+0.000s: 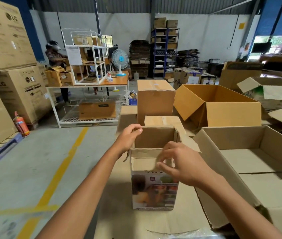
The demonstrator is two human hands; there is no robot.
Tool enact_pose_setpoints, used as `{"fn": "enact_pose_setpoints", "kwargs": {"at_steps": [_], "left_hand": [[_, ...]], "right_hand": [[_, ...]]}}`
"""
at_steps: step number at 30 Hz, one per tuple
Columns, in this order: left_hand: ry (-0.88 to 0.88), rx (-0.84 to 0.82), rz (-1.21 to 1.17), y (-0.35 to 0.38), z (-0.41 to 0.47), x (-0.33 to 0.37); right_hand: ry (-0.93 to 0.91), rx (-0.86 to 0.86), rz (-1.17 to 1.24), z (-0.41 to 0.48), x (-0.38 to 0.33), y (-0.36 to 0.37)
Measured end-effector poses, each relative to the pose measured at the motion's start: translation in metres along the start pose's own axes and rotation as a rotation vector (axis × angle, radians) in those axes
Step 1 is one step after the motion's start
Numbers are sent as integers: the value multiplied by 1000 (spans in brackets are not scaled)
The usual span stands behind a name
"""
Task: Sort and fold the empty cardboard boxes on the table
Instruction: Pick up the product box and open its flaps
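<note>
- Two hands on 1 box: left hand [128,138] curls its fingers over the far-left top rim of the small printed box [154,187]; right hand [181,163] pinches the near top flap. Hands are apart, one at each side of the opening.
- Box stands upright, top open, on a flat cardboard sheet [136,221], close in front & just left of the big open box [231,138].
- Step in hand, prob.: getting this box ready to collapse flat. Its bottom is hidden, so can't tell if taped or loose.
- To do it well: check it's empty; straighten the top flaps; free the bottom flaps before squashing; then push opposite corners together so the walls fold along existing creases, not across the printed panel. Use the left grip as anchor while the right works the flap, gently, since the near rim looks ragged.
- Count, boxes nearby: 1 small printed; 2 closed behind it, tall box [155,100] & low box [164,120]; 2 large open, the big open box & orange-brown box [231,116]; at least 2 more open at far right, partly cut off.
- Bkgd: 1 person [55,56], 1 fan [119,60], 1 fire extinguisher [22,125].
</note>
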State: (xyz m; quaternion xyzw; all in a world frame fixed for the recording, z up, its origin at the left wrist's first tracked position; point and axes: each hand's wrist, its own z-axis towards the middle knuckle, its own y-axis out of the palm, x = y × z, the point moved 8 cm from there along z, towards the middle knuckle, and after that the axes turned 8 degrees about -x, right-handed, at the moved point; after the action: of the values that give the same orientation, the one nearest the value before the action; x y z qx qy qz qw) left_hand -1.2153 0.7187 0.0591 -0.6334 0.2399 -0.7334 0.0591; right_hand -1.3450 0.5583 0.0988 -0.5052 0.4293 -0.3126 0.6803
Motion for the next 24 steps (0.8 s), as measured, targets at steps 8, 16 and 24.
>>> {"fn": "enact_pose_setpoints", "kwargs": {"at_steps": [8,16,24], "left_hand": [[76,81,-182,9,-5,0],[86,83,-448,16,-10,-21],[102,120,-380,13,-11,-14]], "right_hand": [[186,233,0,46,55,-12],[314,302,348,55,86,18],[345,330,506,35,86,24]]}}
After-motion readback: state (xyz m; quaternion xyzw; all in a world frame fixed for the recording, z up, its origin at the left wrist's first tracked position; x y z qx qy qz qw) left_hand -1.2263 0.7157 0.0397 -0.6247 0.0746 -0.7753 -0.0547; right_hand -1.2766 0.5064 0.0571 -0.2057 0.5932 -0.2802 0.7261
